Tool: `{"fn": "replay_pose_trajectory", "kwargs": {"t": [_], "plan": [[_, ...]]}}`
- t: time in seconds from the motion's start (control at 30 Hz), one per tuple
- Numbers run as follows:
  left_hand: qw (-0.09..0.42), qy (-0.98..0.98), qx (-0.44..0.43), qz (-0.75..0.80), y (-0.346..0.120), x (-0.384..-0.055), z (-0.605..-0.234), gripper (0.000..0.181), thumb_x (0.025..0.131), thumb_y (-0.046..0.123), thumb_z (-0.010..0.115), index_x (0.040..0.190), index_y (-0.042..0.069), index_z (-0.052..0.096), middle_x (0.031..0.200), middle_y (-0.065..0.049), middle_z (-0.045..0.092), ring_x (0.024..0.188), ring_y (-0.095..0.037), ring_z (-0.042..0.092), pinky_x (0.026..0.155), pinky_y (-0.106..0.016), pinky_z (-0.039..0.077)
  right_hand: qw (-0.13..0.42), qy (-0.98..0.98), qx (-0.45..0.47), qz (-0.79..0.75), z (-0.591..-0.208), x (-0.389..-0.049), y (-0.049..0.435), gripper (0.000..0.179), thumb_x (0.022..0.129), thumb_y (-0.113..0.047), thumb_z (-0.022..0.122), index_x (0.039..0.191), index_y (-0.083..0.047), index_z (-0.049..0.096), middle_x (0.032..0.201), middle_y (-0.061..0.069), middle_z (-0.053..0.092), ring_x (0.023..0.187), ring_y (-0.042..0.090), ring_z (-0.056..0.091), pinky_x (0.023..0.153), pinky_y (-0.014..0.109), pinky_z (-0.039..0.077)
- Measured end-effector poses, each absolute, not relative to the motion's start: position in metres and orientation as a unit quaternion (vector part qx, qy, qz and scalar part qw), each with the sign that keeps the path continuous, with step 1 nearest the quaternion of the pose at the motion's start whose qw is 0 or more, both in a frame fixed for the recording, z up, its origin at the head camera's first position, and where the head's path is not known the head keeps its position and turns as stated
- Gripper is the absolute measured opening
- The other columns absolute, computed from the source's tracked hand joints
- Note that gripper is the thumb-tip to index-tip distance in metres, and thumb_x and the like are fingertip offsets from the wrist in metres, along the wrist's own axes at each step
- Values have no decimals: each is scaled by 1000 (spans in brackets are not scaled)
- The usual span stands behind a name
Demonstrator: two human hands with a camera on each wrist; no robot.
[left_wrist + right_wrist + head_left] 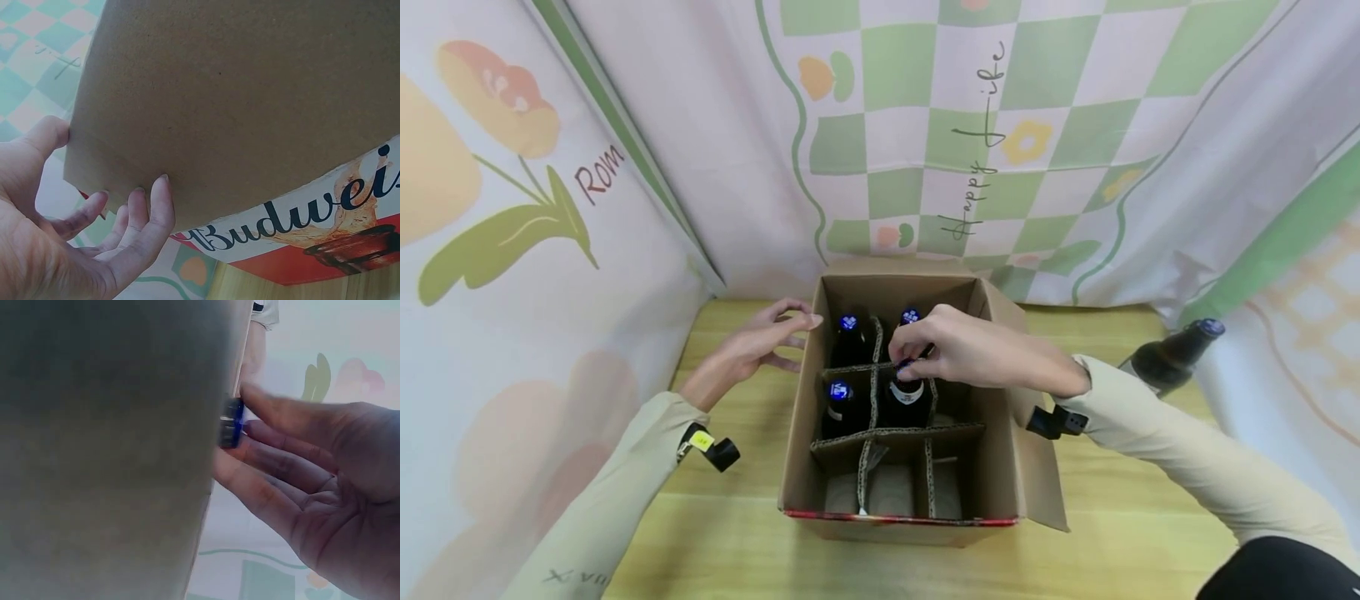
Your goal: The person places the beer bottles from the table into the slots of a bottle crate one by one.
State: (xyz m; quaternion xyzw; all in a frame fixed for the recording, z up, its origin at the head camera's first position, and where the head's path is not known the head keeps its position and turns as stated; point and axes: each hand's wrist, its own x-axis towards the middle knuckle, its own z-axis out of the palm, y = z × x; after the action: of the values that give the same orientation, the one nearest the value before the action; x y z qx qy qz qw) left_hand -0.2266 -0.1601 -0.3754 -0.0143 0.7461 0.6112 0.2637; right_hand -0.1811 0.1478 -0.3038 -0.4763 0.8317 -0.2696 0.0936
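Observation:
A cardboard box [898, 527] with its top open stands on the table, split by cardboard dividers [898, 433]. Dark bottles with blue caps sit in it: one bottle [847, 342] at the back left, another bottle [841, 408] below it, and one at the back partly behind my right hand [958, 346]. That hand pinches the capped top of a bottle [906, 404] in the middle column; its blue cap [232, 423] shows between thumb and fingers. My left hand [771, 337] touches the box's left side, thumb at the upper edge, fingers loosely bent against the cardboard flap [219, 112].
Another dark bottle [1172, 358] stands on the table to the right, beyond my right forearm. A box flap [1043, 475] sticks out on the right side. Printed curtains [925, 125] hang close behind the table [730, 517] and along its sides.

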Motion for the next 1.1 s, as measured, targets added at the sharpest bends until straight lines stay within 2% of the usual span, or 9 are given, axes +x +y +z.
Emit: {"fn": "replay_pose_trajectory", "kwargs": {"t": [0.13,0.33,0.5,0.8,1.1], "plan": [[263,747,-15,611,-160,-226,-375,54,100,33,68,144,13,44,148,-18,48,122,-33,56,82,-41,66,99,827,-483,-272,-306,-182,147,8,95,-6,76,101,-6,72,97,4,77,90,10,75,80,25,64],[262,747,-15,610,-159,-226,-375,54,100,34,69,143,13,44,148,-18,49,121,-32,56,81,-41,67,92,835,-470,-269,-306,-181,150,9,95,-10,77,102,-6,73,94,1,76,84,7,73,76,24,63],[263,746,-14,611,-160,-226,-375,54,100,33,68,144,13,44,148,-19,48,124,-35,55,82,-41,67,91,839,-455,-284,-305,-184,154,10,95,-11,77,102,-5,73,93,-1,76,81,7,73,75,26,64],[265,745,-17,612,-160,-226,-375,53,100,33,68,143,13,44,150,-18,46,125,-35,55,82,-41,67,84,842,-441,-298,-305,-189,161,6,96,-11,76,102,-11,73,95,-3,75,83,6,72,75,30,64],[267,745,-16,611,-159,-226,-374,54,100,32,68,144,12,44,149,-18,47,124,-36,54,80,-40,67,61,857,-422,-290,-300,-191,166,10,95,-13,78,104,-12,74,96,-5,76,84,5,74,75,28,64]]}}
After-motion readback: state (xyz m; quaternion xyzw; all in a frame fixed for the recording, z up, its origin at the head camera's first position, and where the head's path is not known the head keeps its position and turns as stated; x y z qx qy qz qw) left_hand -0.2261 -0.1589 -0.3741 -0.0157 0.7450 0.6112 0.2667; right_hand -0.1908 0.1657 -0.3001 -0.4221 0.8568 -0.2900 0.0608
